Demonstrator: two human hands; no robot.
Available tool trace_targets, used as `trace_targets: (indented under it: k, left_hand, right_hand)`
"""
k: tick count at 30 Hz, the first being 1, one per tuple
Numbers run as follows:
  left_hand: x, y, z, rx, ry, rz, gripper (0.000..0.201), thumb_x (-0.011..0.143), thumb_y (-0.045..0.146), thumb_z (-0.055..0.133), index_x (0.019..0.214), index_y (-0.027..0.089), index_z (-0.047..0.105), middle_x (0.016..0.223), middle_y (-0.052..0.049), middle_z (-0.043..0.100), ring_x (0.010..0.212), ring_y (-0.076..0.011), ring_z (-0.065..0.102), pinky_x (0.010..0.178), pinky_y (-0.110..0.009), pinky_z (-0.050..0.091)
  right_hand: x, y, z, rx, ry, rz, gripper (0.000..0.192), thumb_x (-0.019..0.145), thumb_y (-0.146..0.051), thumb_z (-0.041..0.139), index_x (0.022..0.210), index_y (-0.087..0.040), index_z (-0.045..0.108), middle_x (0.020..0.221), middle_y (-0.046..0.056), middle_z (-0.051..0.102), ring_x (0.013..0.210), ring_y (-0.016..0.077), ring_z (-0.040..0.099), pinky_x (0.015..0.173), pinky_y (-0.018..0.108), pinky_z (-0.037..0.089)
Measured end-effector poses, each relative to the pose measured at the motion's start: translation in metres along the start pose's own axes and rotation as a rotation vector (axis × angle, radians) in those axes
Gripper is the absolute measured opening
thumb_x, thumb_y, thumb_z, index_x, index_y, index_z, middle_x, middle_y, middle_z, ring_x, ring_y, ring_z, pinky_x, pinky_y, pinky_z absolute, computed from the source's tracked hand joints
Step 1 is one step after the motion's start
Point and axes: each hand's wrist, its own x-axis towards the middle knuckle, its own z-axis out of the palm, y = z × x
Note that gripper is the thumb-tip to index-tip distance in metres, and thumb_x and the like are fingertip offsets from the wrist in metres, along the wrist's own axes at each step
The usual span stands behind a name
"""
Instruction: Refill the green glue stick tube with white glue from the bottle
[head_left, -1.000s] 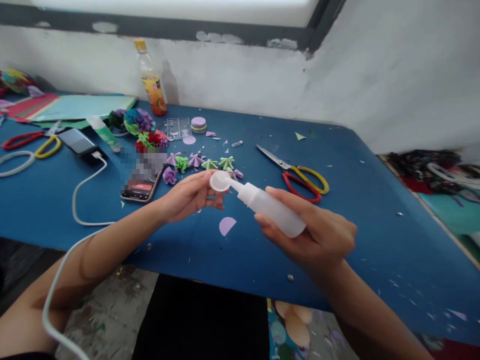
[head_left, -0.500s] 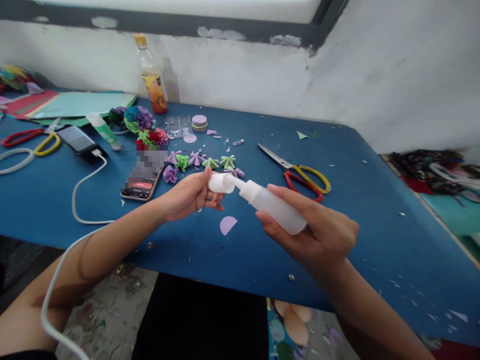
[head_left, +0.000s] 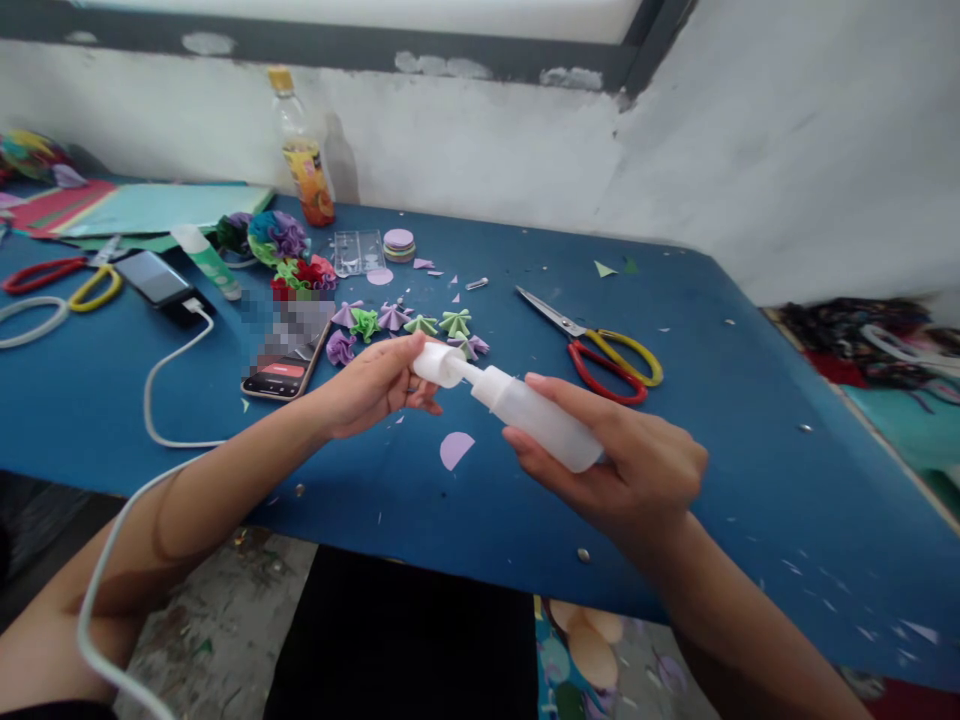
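My right hand (head_left: 622, 465) holds a white plastic squeeze bottle (head_left: 536, 415), tilted with its nozzle pointing left. My left hand (head_left: 375, 385) pinches the bottle's white cap (head_left: 439, 362) over the nozzle tip. Both hands hover just above the blue table (head_left: 750, 450). A lilac paper half-circle (head_left: 454, 449) lies on the table below the bottle. Small folded paper flowers (head_left: 409, 325) in green and purple lie just beyond my left hand.
Red-and-yellow scissors (head_left: 600, 350) lie to the right of the flowers. A phone (head_left: 281, 375) and a second phone (head_left: 154, 280) with a white cable (head_left: 161, 385) lie at left, near a glue tube (head_left: 206, 262), another pair of scissors (head_left: 60, 280) and a drink bottle (head_left: 304, 160).
My left hand has turned the cap from facing up to sitting over the nozzle. Both hands and the bottle have shifted slightly left.
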Motion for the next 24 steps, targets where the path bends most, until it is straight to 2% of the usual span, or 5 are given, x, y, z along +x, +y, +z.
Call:
trace_targets:
  k: [7,16,24]
  left_hand:
    - [-0.0001,0.0013,0.0,0.037,0.027,0.01,0.04,0.084,0.052,0.056,0.086,0.012,0.06,0.051,0.003,0.048,0.047,-0.0067,0.046,0.064,-0.025,0.054]
    - [0.0012,0.0006,-0.0031,0.03,0.027,0.053,0.039,0.082,0.049,0.06,0.098,0.014,0.06,0.069,-0.001,0.06,0.058,-0.0086,0.055,0.063,-0.022,0.052]
    - [0.0021,0.0023,-0.0039,0.063,0.14,0.167,0.028,0.085,0.037,0.06,0.102,0.015,0.058,0.078,-0.002,0.061,0.065,-0.0091,0.057,0.062,-0.02,0.052]
  right_hand:
    - [0.0002,0.0002,0.0007,-0.006,0.03,-0.021,0.028,0.08,-0.037,0.066,0.105,-0.024,0.063,0.08,0.002,0.075,0.053,0.0138,0.065,0.049,0.023,0.052]
    - [-0.0002,0.0027,0.0007,-0.004,0.013,0.038,0.028,0.083,-0.041,0.062,0.104,-0.023,0.064,0.078,0.003,0.074,0.054,0.0143,0.065,0.048,0.024,0.051]
    - [0.0009,0.0024,0.0014,0.06,0.014,0.027,0.026,0.08,-0.033,0.065,0.103,-0.022,0.063,0.084,0.003,0.074,0.061,0.0148,0.068,0.052,0.023,0.052]
